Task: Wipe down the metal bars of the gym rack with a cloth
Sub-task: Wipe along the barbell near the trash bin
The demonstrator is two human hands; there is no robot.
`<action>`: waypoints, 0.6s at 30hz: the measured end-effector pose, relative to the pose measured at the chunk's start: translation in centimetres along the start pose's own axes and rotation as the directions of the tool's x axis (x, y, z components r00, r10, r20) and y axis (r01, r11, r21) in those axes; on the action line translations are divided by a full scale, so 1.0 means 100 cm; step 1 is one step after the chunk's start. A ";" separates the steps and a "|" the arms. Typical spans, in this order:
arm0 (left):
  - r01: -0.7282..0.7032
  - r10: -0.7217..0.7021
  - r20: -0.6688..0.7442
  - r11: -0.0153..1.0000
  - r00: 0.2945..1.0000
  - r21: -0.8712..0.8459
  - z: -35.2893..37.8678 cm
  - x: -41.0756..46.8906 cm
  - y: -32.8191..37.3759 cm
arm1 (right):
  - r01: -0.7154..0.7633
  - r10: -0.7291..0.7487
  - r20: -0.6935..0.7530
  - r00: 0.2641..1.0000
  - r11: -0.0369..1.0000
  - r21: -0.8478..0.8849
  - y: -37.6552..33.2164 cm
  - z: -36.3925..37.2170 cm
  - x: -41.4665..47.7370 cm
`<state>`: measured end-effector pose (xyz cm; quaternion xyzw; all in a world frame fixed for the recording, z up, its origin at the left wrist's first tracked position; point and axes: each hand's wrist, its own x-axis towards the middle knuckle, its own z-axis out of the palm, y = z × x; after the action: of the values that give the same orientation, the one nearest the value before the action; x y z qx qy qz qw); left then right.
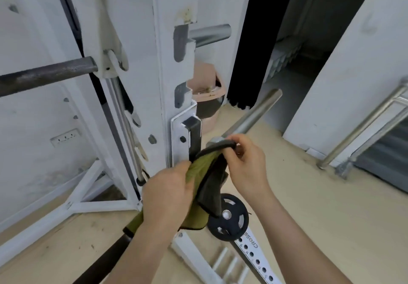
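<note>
Our left hand grips the cloth while our right hand pinches its dark edge at the near end of the steel bar, which runs up and rightward away from our fingers.

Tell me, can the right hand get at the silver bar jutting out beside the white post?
Probably yes: the right hand pinches the cloth right at the near end of the silver bar, with nothing visible between them.
</note>
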<state>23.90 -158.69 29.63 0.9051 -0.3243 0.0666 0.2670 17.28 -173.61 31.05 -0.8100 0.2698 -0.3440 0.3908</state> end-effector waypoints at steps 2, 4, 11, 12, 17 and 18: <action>0.008 -0.012 -0.014 0.969 1.000 -0.248 -0.028 0.003 0.023 | 0.052 -0.045 -0.070 0.997 0.993 0.104 -0.018 -0.017 0.013; -0.006 -0.049 -0.105 0.883 0.993 -0.469 -0.047 0.014 0.053 | 0.115 -0.072 -0.199 0.977 0.970 0.214 -0.038 -0.040 0.034; -0.332 0.169 -0.353 0.814 0.920 -0.476 -0.025 0.071 0.134 | 0.317 -0.190 -0.520 0.833 0.934 0.167 -0.035 -0.114 0.125; -0.374 0.231 -0.370 0.844 0.900 -0.385 -0.015 0.084 0.141 | 0.310 -0.210 -0.501 0.839 0.943 0.124 -0.025 -0.120 0.136; -0.093 0.083 0.077 0.986 0.994 0.138 0.051 0.149 0.118 | 0.021 -0.019 0.015 1.000 0.984 -0.178 0.068 -0.098 0.190; -0.012 -0.039 0.199 0.968 0.979 0.250 0.064 0.148 0.112 | 0.006 0.029 0.151 0.988 0.974 -0.227 0.087 -0.086 0.190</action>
<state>28.15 -177.51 33.52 0.9357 -0.3325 0.0128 0.1170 20.98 -195.62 34.44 -0.8718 0.2810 -0.2456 0.3172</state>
